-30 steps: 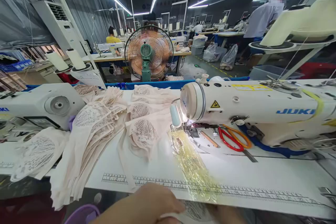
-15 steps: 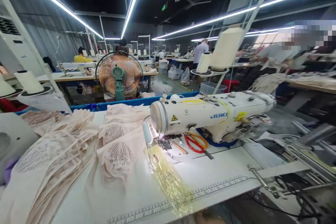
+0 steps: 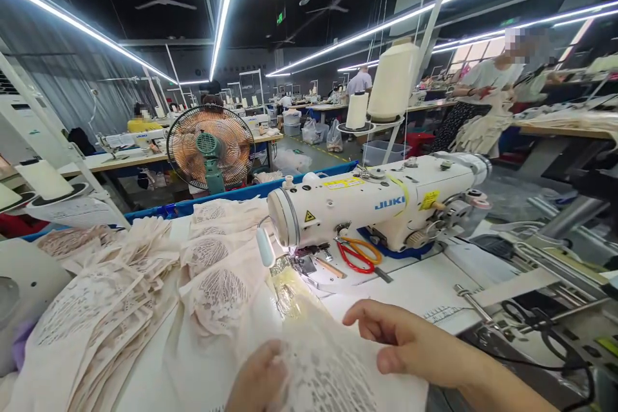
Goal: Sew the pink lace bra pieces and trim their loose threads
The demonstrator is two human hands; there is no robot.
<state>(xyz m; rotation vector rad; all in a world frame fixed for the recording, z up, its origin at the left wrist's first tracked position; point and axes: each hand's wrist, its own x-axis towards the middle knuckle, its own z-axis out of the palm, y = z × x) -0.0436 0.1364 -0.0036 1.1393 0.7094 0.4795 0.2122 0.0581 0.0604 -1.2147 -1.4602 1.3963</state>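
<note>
Lace piece (image 3: 328,373) at bottom centre, overlapping the yellow plastic strip (image 3: 292,293), short of the sewing machine (image 3: 328,203); I'd judge it not yet fed in. Right hand (image 3: 386,335) half open, thumb at the cloth's right edge. Left hand (image 3: 261,373) blurred at its left edge; can't tell the grip. Lace pile (image 3: 91,309) lower left, lace row (image 3: 217,290) left of centre: done or waiting, I can't tell.

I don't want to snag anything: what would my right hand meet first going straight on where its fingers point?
Probably the shiny, crinkled, yellow film strip. Your right hand points leftward toward it, but depth is unclear; it might brush the pale lace fabric by your thumb first.
</note>
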